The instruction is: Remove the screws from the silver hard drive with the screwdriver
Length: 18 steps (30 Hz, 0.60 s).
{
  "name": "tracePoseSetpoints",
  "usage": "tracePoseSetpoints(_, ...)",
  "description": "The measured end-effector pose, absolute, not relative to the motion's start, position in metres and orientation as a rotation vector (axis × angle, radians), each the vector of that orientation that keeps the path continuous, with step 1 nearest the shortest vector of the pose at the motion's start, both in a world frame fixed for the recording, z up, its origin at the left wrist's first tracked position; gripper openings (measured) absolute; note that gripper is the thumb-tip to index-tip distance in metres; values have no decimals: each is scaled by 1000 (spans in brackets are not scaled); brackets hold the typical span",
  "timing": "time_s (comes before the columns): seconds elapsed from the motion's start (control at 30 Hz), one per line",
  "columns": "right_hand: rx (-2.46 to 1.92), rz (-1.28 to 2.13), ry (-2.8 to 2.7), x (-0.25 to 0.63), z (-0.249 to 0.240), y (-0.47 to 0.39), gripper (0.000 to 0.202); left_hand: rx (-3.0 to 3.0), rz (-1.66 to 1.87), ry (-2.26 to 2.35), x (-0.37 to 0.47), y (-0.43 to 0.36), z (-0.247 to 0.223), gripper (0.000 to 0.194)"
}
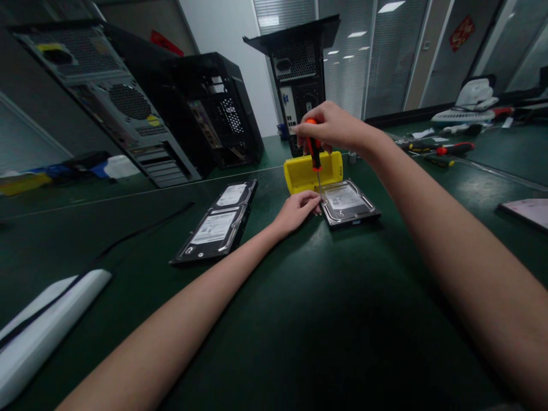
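My right hand (pixel 327 127) is closed round the orange and black handle of a screwdriver (pixel 315 149), held upright. Its shaft points down to the left edge of a hard drive (pixel 345 197) lying label up on the green table. Beside that same edge rests my left hand (pixel 301 206), its fingers bent by the screwdriver's tip; whether they pinch anything small is hidden. Just behind the drive stands an open yellow case (pixel 314 171). Two more hard drives (pixel 214 226) (pixel 233 194) lie end to end on the left.
Computer cases (pixel 128 108) (pixel 231 108) (pixel 299 74) stand at the back. A white object with a black cable (pixel 55 308) lies at the near left. Several hand tools (pixel 454 149) are on the right, and a flat pinkish item (pixel 528 211) sits at the right edge.
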State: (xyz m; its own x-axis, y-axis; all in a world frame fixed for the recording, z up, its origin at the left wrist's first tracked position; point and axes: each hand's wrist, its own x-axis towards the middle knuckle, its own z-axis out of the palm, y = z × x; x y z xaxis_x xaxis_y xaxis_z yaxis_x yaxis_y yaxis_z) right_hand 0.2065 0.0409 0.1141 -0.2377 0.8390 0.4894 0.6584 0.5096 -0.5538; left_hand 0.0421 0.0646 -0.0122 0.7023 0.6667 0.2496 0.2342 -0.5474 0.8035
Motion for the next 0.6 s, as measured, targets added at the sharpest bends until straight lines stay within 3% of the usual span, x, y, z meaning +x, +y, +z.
tracePoseSetpoints(0.27, -1213, 93, -2004, 208, 112, 46, 25, 2121, 700, 697, 43, 63, -11, 23)
tracePoseSetpoints(0.6, -1278, 481, -1909, 202, 111, 46, 17, 2140, 694, 703, 42, 65, -12, 26)
